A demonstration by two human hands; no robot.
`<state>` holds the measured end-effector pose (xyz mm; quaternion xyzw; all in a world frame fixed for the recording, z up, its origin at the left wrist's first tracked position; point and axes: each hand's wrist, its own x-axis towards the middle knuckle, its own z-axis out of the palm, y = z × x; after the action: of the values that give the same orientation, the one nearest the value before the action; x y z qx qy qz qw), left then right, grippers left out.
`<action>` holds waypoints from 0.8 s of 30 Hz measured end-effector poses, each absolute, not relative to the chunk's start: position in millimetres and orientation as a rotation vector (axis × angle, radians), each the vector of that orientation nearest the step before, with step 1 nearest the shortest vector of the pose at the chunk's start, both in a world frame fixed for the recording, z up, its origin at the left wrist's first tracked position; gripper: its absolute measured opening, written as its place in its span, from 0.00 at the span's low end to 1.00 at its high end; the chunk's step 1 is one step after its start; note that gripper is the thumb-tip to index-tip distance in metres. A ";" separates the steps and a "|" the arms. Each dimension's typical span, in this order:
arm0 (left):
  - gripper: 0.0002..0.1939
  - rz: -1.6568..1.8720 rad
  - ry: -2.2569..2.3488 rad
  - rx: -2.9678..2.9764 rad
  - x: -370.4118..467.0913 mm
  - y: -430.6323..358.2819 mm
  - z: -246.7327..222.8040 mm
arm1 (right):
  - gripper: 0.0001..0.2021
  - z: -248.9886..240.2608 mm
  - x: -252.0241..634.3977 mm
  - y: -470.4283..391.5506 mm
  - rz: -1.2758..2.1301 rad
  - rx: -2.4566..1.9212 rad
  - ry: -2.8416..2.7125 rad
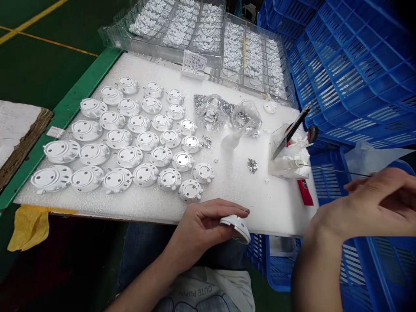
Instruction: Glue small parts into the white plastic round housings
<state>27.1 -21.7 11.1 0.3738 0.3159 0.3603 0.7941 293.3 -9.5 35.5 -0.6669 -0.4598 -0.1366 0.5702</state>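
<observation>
My left hand (203, 227) grips a round white plastic shell (238, 226) by its edge, thumb below and fingers above, at the table's front edge. The shell is tilted, with small dark spots on its outer face. At the far right, my right hand (385, 197) is closed at the end of a thin dark rod (338, 171). The rod's other end is at the mouth of a small translucent bottle (287, 165) in a clear box (276, 147). Whether the tip is inside cannot be seen. Several similar white shells (146, 141) stand in rows on the left of the foam-covered table.
Two plastic bags (211, 115) of small metal parts lie mid-table beside a white squeeze bottle (230, 141). A small metal pile (252, 165) is nearer. Clear trays (224, 52) of white parts line the back. Blue crates (354, 69) crowd the right. A red-and-black object (304, 193) lies at the edge.
</observation>
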 end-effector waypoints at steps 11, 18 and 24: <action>0.14 0.883 0.709 0.822 30.1 -26.7 12.4 | 0.06 28.1 213.9 -63.2 0.296 -1.391 -1.432; 0.16 0.906 0.733 0.879 32.1 -31.7 13.1 | 0.12 22.2 199.0 -78.1 0.395 -1.398 -1.593; 0.15 0.971 0.788 0.973 35.5 -36.7 12.6 | 0.12 17.5 195.2 -78.0 0.298 -1.443 -1.616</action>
<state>35.5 -36.7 12.6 0.4373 0.3540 0.4364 0.7021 195.2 -78.0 17.5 -0.5861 -0.6562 0.1210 0.4596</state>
